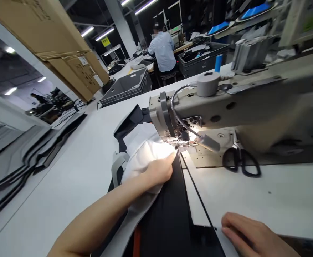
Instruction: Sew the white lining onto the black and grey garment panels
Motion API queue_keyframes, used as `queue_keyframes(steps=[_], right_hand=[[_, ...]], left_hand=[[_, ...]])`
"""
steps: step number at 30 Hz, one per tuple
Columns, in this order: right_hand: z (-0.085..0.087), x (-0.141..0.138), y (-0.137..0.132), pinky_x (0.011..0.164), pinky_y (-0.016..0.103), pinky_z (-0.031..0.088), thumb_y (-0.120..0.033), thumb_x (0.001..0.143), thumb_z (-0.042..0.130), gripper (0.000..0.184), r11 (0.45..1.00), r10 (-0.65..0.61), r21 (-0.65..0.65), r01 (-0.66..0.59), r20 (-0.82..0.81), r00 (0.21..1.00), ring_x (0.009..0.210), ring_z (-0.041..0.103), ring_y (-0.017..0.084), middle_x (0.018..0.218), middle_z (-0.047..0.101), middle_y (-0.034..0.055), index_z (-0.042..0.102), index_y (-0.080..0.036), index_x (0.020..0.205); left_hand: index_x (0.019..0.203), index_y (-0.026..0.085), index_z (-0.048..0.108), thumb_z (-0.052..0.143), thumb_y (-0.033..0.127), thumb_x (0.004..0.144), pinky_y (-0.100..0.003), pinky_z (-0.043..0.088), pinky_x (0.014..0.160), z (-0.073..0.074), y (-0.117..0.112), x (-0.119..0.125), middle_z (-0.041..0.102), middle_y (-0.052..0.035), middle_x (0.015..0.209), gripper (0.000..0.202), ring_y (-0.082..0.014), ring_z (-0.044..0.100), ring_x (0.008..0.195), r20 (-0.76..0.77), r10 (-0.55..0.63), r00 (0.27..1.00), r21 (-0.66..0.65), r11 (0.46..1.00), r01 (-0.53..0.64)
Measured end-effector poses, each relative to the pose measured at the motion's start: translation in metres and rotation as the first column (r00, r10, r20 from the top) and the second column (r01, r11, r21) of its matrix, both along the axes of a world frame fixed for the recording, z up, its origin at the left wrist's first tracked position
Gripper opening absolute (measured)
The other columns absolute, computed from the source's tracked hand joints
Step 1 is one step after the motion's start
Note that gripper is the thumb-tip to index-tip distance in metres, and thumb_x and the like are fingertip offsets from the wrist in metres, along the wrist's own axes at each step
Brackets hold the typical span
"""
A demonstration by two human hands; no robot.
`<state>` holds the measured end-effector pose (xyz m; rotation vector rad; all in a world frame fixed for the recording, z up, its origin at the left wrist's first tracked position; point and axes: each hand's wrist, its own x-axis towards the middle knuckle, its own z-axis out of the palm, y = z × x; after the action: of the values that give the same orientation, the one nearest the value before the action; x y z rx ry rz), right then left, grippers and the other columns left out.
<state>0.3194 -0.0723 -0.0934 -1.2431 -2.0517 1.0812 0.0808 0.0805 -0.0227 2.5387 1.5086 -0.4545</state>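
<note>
My left hand [160,171] is closed on white fabric [142,157], with its fingertips just in front of the needle area of a sewing machine [183,121]. The lamp shines brightly on the cloth there. Under the hand, a black panel [164,217] runs from the needle toward me, and grey straps and dark pieces bunch up to its left. My right hand [250,233] rests low at the right, fingers loosely bent and a little apart, with nothing visible in them. Close to its fingertips lies the lower part of a thin black strip [199,194].
Black-handled scissors [240,160] lie on the machine bed. Stacked grey panels [25,153] cover the left side. A grey crate [127,85] stands beyond the table, cardboard boxes [73,71] at upper left. Further back, a person [162,50] in a light blue shirt sits facing away.
</note>
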Motion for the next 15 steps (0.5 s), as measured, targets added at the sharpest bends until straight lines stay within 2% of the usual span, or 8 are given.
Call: queue_keyframes(steps=[1, 3, 5, 6, 8, 10, 12, 15], right_hand=[[0.003, -0.004, 0.012, 0.054, 0.027, 0.044, -0.033, 0.092, 0.041, 0.021, 0.983, -0.017, 0.185, 0.010, 0.038, 0.999, 0.060, 0.055, 0.018, 0.074, 0.061, 0.0023, 0.061, -0.028, 0.085], [0.005, -0.015, 0.040, 0.067, 0.032, 0.047, -0.026, 0.092, 0.039, 0.026, 0.858, -0.096, 0.514, 0.023, 0.116, 0.989, 0.079, 0.060, 0.021, 0.095, 0.064, 0.0059, 0.060, -0.028, 0.107], [0.002, -0.026, 0.071, 0.082, 0.041, 0.044, -0.021, 0.091, 0.036, 0.036, 0.719, -0.192, 0.695, 0.010, 0.185, 0.964, 0.103, 0.056, 0.027, 0.117, 0.059, 0.0107, 0.055, -0.024, 0.121], [-0.001, -0.031, 0.086, 0.087, 0.044, 0.042, -0.020, 0.091, 0.035, 0.037, 0.681, -0.210, 0.732, -0.013, 0.213, 0.954, 0.112, 0.051, 0.030, 0.124, 0.055, 0.0122, 0.054, -0.022, 0.123], [-0.007, -0.037, 0.110, 0.095, 0.047, 0.037, -0.018, 0.090, 0.036, 0.038, 0.675, -0.175, 0.733, -0.080, 0.265, 0.948, 0.121, 0.044, 0.030, 0.130, 0.051, 0.0121, 0.054, -0.019, 0.123], [-0.011, -0.040, 0.125, 0.098, 0.045, 0.034, -0.015, 0.089, 0.037, 0.038, 0.704, -0.107, 0.698, -0.129, 0.284, 0.953, 0.122, 0.043, 0.027, 0.130, 0.052, 0.0100, 0.054, -0.018, 0.122], [-0.013, -0.040, 0.131, 0.098, 0.044, 0.034, -0.015, 0.090, 0.038, 0.038, 0.734, -0.082, 0.668, -0.123, 0.267, 0.960, 0.120, 0.045, 0.025, 0.128, 0.054, 0.0093, 0.052, -0.017, 0.125], [-0.014, -0.034, 0.127, 0.102, 0.046, 0.031, -0.027, 0.090, 0.045, 0.046, 0.758, -0.073, 0.642, -0.110, 0.252, 0.965, 0.122, 0.043, 0.027, 0.132, 0.051, 0.0100, 0.042, -0.015, 0.135]], left_hand=[[0.140, 0.016, 0.028, 0.037, 0.020, 0.088, -0.034, 0.047, 0.068, 0.001, -0.004, 0.001, 0.064, -0.0099, 0.098, 0.053, -0.0238, 0.062, 0.081, -0.003, -0.016, 1.000, 0.012, 1.000, 0.016], [0.131, 0.017, 0.039, 0.037, 0.023, 0.090, -0.033, 0.046, 0.070, 0.004, -0.015, 0.003, 0.060, -0.0096, 0.103, 0.041, -0.0231, 0.059, 0.086, -0.001, -0.135, 0.991, 0.051, 0.990, 0.135], [0.113, 0.017, 0.051, 0.039, 0.031, 0.092, -0.035, 0.044, 0.076, 0.006, -0.030, 0.003, 0.057, -0.0090, 0.105, 0.028, -0.0234, 0.054, 0.092, 0.021, -0.367, 0.930, 0.077, 0.928, 0.365], [0.105, 0.017, 0.053, 0.040, 0.037, 0.092, -0.036, 0.042, 0.079, 0.006, -0.039, 0.003, 0.055, -0.0085, 0.104, 0.027, -0.0236, 0.052, 0.094, 0.044, -0.488, 0.872, 0.076, 0.872, 0.484], [0.096, 0.018, 0.054, 0.041, 0.048, 0.091, -0.037, 0.039, 0.084, 0.003, -0.055, 0.001, 0.054, -0.0074, 0.105, 0.033, -0.0229, 0.049, 0.096, 0.109, -0.662, 0.742, 0.054, 0.749, 0.660], [0.090, 0.019, 0.056, 0.040, 0.052, 0.091, -0.037, 0.036, 0.085, -0.001, -0.067, 0.000, 0.054, -0.0061, 0.102, 0.037, -0.0215, 0.048, 0.094, 0.166, -0.735, 0.658, 0.040, 0.672, 0.740], [0.082, 0.019, 0.058, 0.041, 0.052, 0.091, -0.038, 0.035, 0.084, -0.006, -0.072, 0.001, 0.054, -0.0045, 0.095, 0.038, -0.0206, 0.047, 0.091, 0.198, -0.751, 0.630, 0.029, 0.646, 0.762], [0.069, 0.020, 0.058, 0.049, 0.051, 0.089, -0.039, 0.033, 0.084, -0.010, -0.069, 0.004, 0.055, -0.0020, 0.081, 0.038, -0.0193, 0.046, 0.083, 0.245, -0.746, 0.620, -0.002, 0.639, 0.769]])
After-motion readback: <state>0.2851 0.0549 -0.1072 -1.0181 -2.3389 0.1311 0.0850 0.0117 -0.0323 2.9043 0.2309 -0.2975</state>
